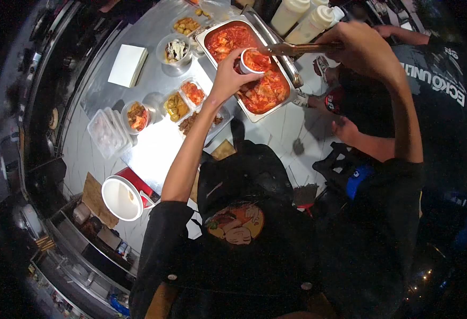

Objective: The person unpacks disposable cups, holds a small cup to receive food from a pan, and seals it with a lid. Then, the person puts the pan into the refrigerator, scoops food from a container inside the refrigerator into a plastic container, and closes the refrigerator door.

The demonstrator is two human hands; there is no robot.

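Clear plastic tub (124, 118), filled, left on my feed; the left hand (232, 78) curls round a cup (249, 69) I judge nearly full, over a tray (255, 117) with red food (268, 94) left; a utensil (305, 49), clenched in the right hand (360, 45).

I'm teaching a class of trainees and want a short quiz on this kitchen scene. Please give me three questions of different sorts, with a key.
1. What does the left hand hold? (A) a bottle, (B) a cup, (C) a bucket.
2. True or false: the right hand is empty.
3. Fill the gap: the food in the large tray is mostly ____ in colour.

Key: 1. B. 2. False; it holds a utensil. 3. Red.
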